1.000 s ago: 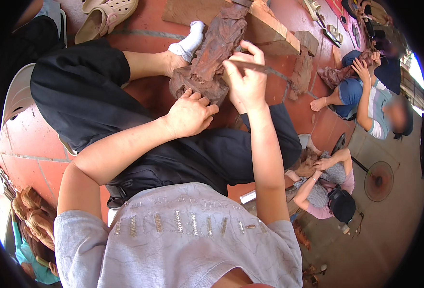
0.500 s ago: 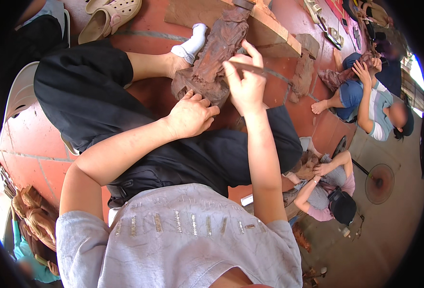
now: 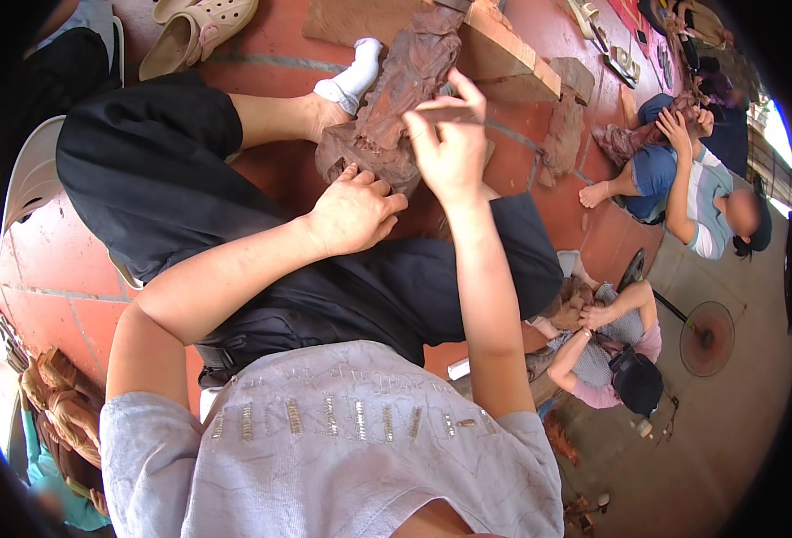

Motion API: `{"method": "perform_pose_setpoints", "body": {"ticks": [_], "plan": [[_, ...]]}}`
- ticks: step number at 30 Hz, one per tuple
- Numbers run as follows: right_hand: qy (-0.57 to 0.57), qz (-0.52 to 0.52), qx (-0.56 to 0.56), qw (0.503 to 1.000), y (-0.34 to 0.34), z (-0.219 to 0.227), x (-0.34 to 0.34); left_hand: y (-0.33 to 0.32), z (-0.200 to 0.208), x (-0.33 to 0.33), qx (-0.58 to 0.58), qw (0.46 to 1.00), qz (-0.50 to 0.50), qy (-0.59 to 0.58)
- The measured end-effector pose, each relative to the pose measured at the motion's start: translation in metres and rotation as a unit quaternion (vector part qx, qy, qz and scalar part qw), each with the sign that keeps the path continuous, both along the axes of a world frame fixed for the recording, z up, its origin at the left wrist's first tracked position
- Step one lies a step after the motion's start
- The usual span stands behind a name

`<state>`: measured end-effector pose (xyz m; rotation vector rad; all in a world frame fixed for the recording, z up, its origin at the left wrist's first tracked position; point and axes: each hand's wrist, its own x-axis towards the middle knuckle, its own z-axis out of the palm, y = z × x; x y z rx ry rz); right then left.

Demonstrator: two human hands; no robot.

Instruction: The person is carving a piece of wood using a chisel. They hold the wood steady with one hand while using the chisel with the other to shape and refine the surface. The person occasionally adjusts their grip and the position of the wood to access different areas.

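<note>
A reddish-brown carved wooden figure [image 3: 409,85] lies tilted in front of me, its broad base toward my lap and its far end by a wooden block. My left hand [image 3: 356,211] presses over the near edge of the base, fingers curled on it. Above the figure's right side, my right hand [image 3: 454,152] pinches a thin, flat, dark brown strip [image 3: 454,115] between thumb and fingers. Whether that strip is folded sandpaper or a small tool is unclear. My right fingertips are close to the carving; contact is partly hidden.
A pale wooden block [image 3: 504,63] lies behind the figure, with another carved piece [image 3: 562,134] to its right. My socked foot [image 3: 356,76] is beside the figure. Beige clogs [image 3: 203,31] sit far left. Co-workers sit at right, near a fan [image 3: 707,338].
My right hand with the strip has shifted slightly left and away from me along the figure. My left hand stays on the base. The whole view has moved a little.
</note>
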<state>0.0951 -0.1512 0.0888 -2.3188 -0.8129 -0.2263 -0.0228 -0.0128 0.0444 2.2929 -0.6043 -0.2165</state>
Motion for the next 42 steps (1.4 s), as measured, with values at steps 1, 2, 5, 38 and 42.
{"method": "perform_pose_setpoints", "body": {"ticks": [1, 2, 5, 38, 42], "plan": [[-0.002, -0.008, 0.02, 1.0, -0.001, 0.005, 0.007, 0.0, -0.002, 0.0, -0.007, 1.0, 0.003, -0.003], [-0.019, -0.017, 0.025, 0.999, -0.002, 0.001, 0.012, 0.001, -0.003, 0.001, -0.013, 1.0, 0.004, -0.009], [0.025, -0.068, 0.121, 0.99, -0.007, -0.001, 0.008, 0.001, -0.004, -0.001, -0.014, 0.999, 0.007, -0.027], [0.277, -0.152, 0.328, 0.89, -0.038, -0.018, -0.092, 0.038, 0.055, -0.003, -0.086, 0.976, 0.091, 0.181], [0.131, -0.126, 0.195, 0.964, -0.013, -0.015, -0.088, 0.02, 0.06, -0.017, -0.338, 0.834, 0.084, 0.428]]}}
